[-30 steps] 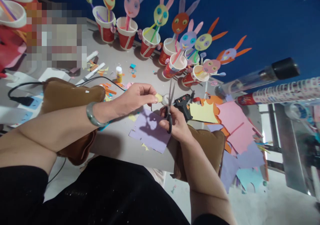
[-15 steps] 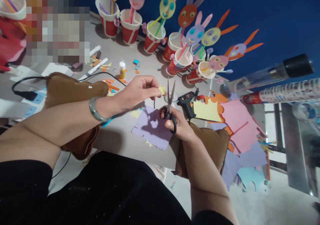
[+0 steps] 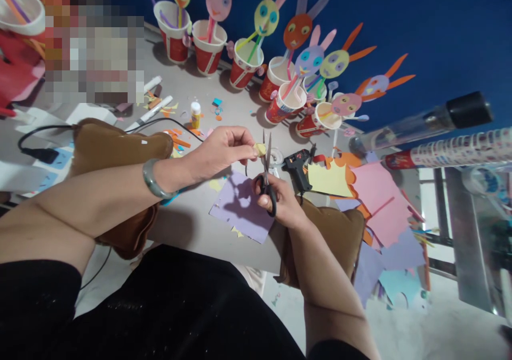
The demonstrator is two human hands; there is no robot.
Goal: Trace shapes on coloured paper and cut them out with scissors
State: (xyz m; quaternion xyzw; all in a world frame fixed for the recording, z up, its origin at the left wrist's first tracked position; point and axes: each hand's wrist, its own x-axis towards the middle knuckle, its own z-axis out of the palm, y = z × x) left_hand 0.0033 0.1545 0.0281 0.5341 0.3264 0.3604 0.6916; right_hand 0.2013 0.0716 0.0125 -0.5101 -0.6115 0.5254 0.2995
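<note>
My left hand (image 3: 222,149) pinches a small yellow paper piece (image 3: 260,149) between thumb and fingers above the grey table (image 3: 188,226). My right hand (image 3: 280,202) grips black-handled scissors (image 3: 267,176), blades pointing up and nearly closed right against the yellow piece. Below both hands lies a purple paper sheet (image 3: 242,208). A grey bangle (image 3: 151,178) circles my left wrist. Both forearms rest on brown cushions (image 3: 116,146).
Several red paper cups (image 3: 208,48) with bunny-face sticks stand along the blue wall. A black glue gun (image 3: 298,165), yellow (image 3: 330,178) and pink (image 3: 378,194) paper sheets lie to the right. A small glue bottle (image 3: 195,113), markers, a black cable and paper scraps lie at left.
The scissor blades have closed onto the yellow piece; they were spread apart before. My left hand has shifted slightly to the right, toward the blades.
</note>
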